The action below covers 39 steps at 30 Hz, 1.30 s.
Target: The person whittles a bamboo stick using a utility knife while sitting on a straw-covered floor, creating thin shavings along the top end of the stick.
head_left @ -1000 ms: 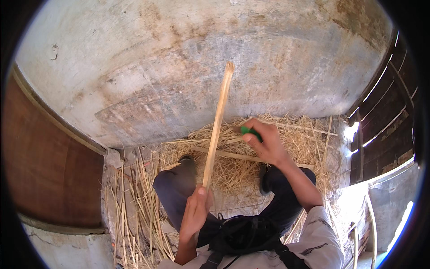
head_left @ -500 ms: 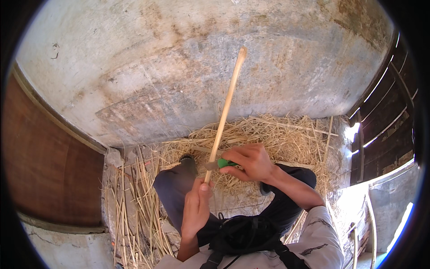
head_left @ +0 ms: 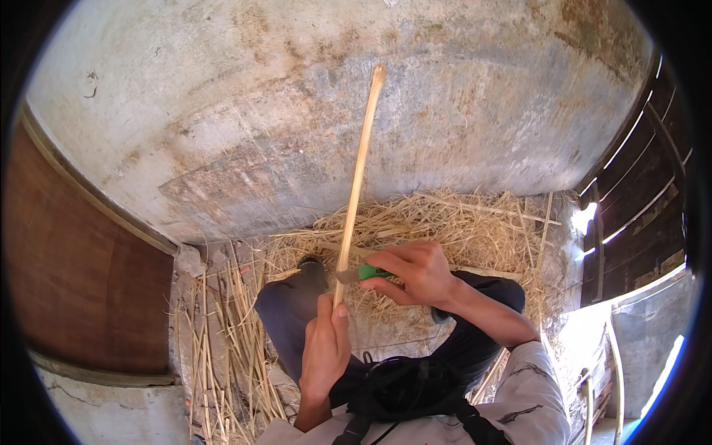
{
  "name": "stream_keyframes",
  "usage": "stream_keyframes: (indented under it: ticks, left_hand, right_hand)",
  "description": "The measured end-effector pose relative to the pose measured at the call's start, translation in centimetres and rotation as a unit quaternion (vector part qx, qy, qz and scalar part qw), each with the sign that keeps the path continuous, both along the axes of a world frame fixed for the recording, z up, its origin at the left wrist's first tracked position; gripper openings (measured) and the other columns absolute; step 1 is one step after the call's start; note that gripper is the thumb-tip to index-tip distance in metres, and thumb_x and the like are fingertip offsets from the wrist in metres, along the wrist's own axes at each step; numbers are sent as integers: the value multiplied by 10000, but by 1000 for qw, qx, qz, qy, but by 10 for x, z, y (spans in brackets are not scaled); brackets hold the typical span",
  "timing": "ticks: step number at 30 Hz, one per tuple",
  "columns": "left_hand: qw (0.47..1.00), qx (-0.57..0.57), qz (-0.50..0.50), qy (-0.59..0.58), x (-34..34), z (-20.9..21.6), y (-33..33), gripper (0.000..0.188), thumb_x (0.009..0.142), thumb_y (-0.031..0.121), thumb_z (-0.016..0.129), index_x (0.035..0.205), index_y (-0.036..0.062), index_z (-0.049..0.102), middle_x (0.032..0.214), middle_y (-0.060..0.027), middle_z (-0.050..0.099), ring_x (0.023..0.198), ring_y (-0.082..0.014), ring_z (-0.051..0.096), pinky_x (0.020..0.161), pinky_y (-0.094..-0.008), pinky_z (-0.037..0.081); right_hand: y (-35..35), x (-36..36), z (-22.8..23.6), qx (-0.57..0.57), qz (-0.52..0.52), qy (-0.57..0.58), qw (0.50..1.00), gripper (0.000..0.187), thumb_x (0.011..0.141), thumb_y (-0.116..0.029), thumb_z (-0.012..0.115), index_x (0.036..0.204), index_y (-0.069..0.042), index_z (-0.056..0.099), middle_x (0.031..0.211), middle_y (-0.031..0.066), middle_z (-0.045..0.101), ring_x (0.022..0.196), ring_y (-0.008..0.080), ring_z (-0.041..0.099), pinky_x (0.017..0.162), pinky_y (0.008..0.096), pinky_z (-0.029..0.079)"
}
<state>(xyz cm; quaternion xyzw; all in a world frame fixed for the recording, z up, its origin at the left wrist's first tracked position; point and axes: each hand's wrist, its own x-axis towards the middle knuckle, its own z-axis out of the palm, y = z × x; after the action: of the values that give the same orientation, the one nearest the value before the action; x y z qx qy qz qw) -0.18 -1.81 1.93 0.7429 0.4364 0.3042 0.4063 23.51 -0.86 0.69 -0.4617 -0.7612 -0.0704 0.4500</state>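
Note:
A long, pale, peeled wooden stick (head_left: 358, 170) rises in front of me, its far end slightly bent and thicker. My left hand (head_left: 326, 348) is closed round its near end, the thumb lying along the wood. In my right hand (head_left: 415, 274) is a knife (head_left: 371, 272) with a green handle, pinched between thumb and fingers. Its short grey blade lies across the stick just above my left hand and touches the wood. The blade's edge is too small to make out.
Pale shavings (head_left: 475, 222) cover the floor between my legs and the stained wall (head_left: 297, 111). Several long thin sticks (head_left: 230, 341) lie at the left, near a brown wooden panel (head_left: 89, 259). Dark slatted boards (head_left: 638, 200) stand at the right. A black bag (head_left: 408, 386) rests at my waist.
The stick's far end has swung left and a little upward. My left hand has shifted slightly, while the right hand with the knife stays almost in place.

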Motion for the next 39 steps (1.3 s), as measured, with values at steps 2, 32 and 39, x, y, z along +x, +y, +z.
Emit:
stream_keyframes:
  ticks: [2,32,39]
  left_hand:
    - [1000,0,-5,-4,0,1,1,346,1206,287,373,1055,16,525,703,-116,496,592,-250,506,589,-404,423]
    - [1000,-9,-1,25,-3,0,-9,353,1198,282,375,1064,-1,539,692,-163,538,592,-336,584,591,-447,441]
    - [998,-45,-11,34,-5,7,-9,188,1159,164,459,1164,-17,511,739,-288,577,730,-554,623,638,-542,456]
  right_hand:
    - [0,0,0,5,-5,-2,1000,321,928,-441,839,1036,-151,754,739,11,689,548,219,670,501,353,507]
    - [3,9,7,49,-61,-35,996,358,896,-456,860,1069,-155,770,700,-23,637,531,181,627,504,332,468]
    - [1,10,7,41,-65,-39,996,357,904,-453,857,1063,-145,772,717,-7,660,546,194,640,514,344,479]
